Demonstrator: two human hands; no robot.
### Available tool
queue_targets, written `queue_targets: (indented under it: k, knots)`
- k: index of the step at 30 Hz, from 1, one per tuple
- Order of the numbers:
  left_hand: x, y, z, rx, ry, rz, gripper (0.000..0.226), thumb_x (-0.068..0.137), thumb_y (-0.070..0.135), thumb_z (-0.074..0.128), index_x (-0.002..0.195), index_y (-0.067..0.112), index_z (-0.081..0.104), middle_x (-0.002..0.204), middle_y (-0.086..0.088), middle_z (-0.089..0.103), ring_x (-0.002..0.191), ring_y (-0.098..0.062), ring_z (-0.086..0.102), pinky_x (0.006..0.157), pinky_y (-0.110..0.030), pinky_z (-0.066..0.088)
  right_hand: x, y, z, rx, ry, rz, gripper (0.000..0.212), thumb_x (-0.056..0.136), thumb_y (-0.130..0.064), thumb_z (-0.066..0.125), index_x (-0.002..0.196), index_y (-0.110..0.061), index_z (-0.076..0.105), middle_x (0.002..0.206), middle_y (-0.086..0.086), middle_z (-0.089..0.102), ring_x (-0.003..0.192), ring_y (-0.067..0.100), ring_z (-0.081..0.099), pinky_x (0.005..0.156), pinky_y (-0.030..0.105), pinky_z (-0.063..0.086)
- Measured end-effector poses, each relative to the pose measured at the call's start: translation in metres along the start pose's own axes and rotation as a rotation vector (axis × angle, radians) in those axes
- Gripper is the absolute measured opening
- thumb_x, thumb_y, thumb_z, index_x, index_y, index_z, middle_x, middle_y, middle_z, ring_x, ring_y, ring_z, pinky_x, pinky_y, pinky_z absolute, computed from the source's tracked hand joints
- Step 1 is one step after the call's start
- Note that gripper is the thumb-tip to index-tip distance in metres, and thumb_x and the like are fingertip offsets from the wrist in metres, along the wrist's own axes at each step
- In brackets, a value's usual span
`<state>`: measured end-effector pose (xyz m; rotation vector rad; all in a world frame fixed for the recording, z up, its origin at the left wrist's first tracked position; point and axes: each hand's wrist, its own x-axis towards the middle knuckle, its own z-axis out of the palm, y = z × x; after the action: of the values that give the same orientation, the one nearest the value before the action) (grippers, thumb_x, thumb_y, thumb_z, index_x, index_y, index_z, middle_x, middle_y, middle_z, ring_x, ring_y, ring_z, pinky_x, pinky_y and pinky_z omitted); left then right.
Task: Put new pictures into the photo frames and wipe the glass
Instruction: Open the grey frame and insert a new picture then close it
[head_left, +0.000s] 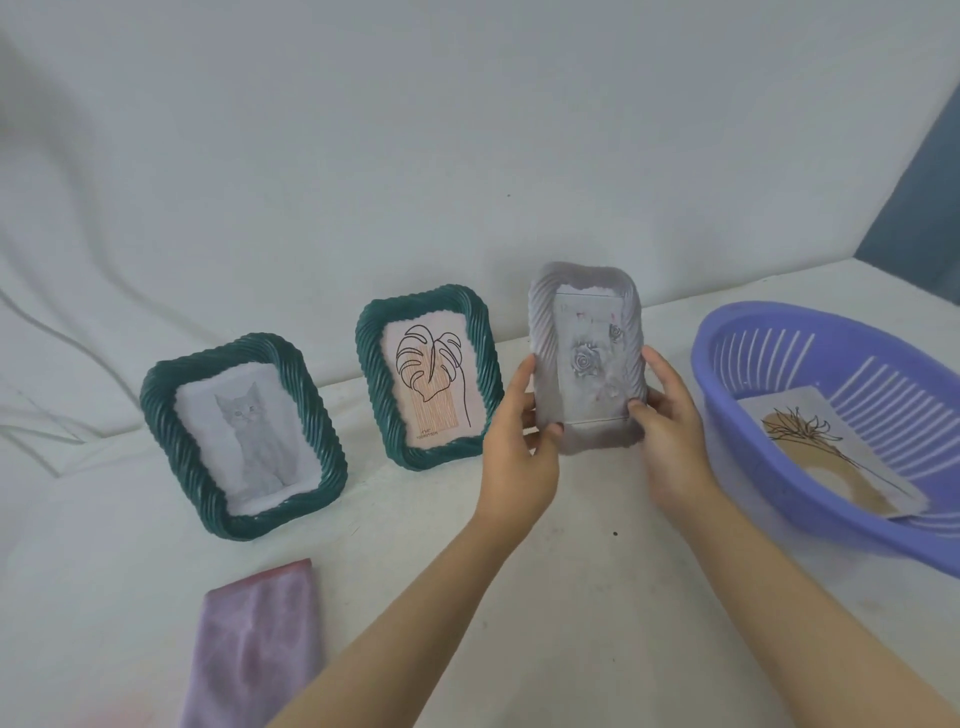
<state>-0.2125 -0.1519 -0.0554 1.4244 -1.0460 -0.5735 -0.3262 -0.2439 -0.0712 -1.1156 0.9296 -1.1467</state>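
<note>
I hold a pale grey ribbed photo frame (587, 358) upright above the table, with a rose picture behind its glass. My left hand (519, 441) grips its lower left edge and my right hand (670, 426) grips its lower right edge, thumbs on the front. Two dark green twisted frames stand to the left: one with a grey cat drawing (241, 436), one with a leaf line drawing (428, 376). A folded pink cloth (257, 644) lies at the near left.
A purple slotted plastic basket (831, 364) sits at the right, holding a loose picture of a plant over a tan arch (826, 457). White cloth covers the table (597, 571) and hangs as a backdrop behind it.
</note>
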Motion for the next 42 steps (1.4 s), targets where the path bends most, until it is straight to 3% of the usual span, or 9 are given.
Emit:
queue_targets:
  k: [9, 14, 19, 24, 29, 32, 36, 40, 42]
  knots:
    - [-0.053, 0.0, -0.051, -0.202, -0.008, -0.19, 0.064, 0.083, -0.013, 0.053, 0.13, 0.029, 0.04, 0.103, -0.007, 0.064, 0.09, -0.012, 0.062, 0.082, -0.028, 0.053, -0.071, -0.017, -0.002, 0.292, -0.044, 0.026, 0.06, 0.083, 0.01, 0.051, 0.125, -0.032, 0.051, 0.083, 0.003, 0.066, 0.083, 0.012, 0.065, 0.075, 0.027, 0.054]
    - [-0.071, 0.003, -0.058, -0.151, -0.058, -0.282, 0.059, 0.084, -0.007, 0.055, 0.125, 0.035, 0.045, 0.111, 0.006, 0.065, 0.093, -0.009, 0.065, 0.081, -0.023, 0.052, -0.098, -0.027, 0.003, 0.18, -0.006, -0.146, 0.056, 0.085, 0.007, 0.054, 0.119, -0.036, 0.053, 0.07, -0.007, 0.062, 0.075, 0.008, 0.059, 0.077, 0.021, 0.048]
    - [-0.073, 0.019, -0.061, -0.161, 0.159, -0.306, 0.035, 0.091, 0.01, 0.052, 0.125, 0.019, 0.05, 0.107, -0.003, 0.065, 0.09, -0.016, 0.068, 0.074, -0.027, 0.055, -0.121, -0.028, 0.005, -0.213, -0.104, -0.425, 0.058, 0.084, 0.0, 0.061, 0.123, -0.041, 0.05, 0.097, -0.006, 0.067, 0.091, 0.009, 0.062, 0.078, 0.015, 0.046]
    - [-0.071, 0.049, -0.071, -0.228, 0.232, -0.349, 0.046, 0.087, 0.033, 0.059, 0.127, 0.017, 0.043, 0.1, -0.005, 0.068, 0.072, -0.019, 0.071, 0.059, -0.029, 0.058, -0.14, -0.021, 0.012, -0.55, -0.283, -0.63, 0.062, 0.084, -0.002, 0.061, 0.132, -0.037, 0.043, 0.112, -0.034, 0.056, 0.104, -0.002, 0.058, 0.084, 0.005, 0.04]
    - [-0.065, 0.043, -0.088, -0.143, 0.249, -0.421, 0.036, 0.084, 0.006, 0.063, 0.119, 0.005, 0.053, 0.082, -0.01, 0.071, 0.067, -0.021, 0.07, 0.057, -0.028, 0.058, -0.155, -0.015, 0.018, -0.6, -0.528, -0.59, 0.061, 0.084, -0.02, 0.064, 0.135, -0.04, 0.038, 0.116, -0.021, 0.061, 0.108, -0.007, 0.057, 0.09, 0.013, 0.045]
    - [-0.066, 0.027, -0.101, -0.082, 0.196, -0.418, 0.023, 0.085, -0.003, 0.054, 0.101, 0.008, 0.065, 0.089, -0.013, 0.07, 0.069, -0.022, 0.069, 0.058, -0.025, 0.056, -0.162, -0.019, 0.016, -0.55, -0.466, -0.664, 0.046, 0.083, -0.028, 0.058, 0.128, -0.037, 0.048, 0.096, -0.016, 0.069, 0.088, -0.003, 0.066, 0.077, 0.014, 0.05]
    - [-0.069, 0.008, -0.114, 0.026, 0.14, -0.447, 0.025, 0.089, -0.001, 0.049, 0.103, 0.014, 0.065, 0.094, -0.014, 0.064, 0.07, -0.022, 0.068, 0.058, -0.022, 0.055, -0.154, -0.021, 0.013, -0.455, -0.239, -0.672, 0.03, 0.083, -0.027, 0.05, 0.111, -0.034, 0.06, 0.077, -0.011, 0.067, 0.054, 0.008, 0.057, 0.055, 0.011, 0.044]
    - [-0.066, -0.006, -0.124, 0.124, 0.119, -0.462, 0.034, 0.087, -0.003, 0.052, 0.115, 0.014, 0.062, 0.098, -0.02, 0.062, 0.08, -0.027, 0.066, 0.06, -0.026, 0.058, -0.133, -0.002, 0.008, -0.641, -0.138, -0.522, 0.031, 0.083, -0.034, 0.048, 0.112, -0.033, 0.057, 0.078, -0.014, 0.062, 0.071, 0.009, 0.054, 0.059, 0.013, 0.038]
    - [-0.065, -0.01, -0.126, 0.188, 0.15, -0.458, 0.051, 0.085, -0.003, 0.056, 0.133, 0.011, 0.046, 0.092, -0.012, 0.062, 0.08, -0.022, 0.063, 0.059, -0.025, 0.058, -0.123, 0.013, 0.004, -0.796, -0.191, -0.44, 0.036, 0.085, -0.03, 0.052, 0.121, -0.028, 0.054, 0.086, -0.018, 0.06, 0.079, 0.007, 0.051, 0.065, 0.017, 0.036]
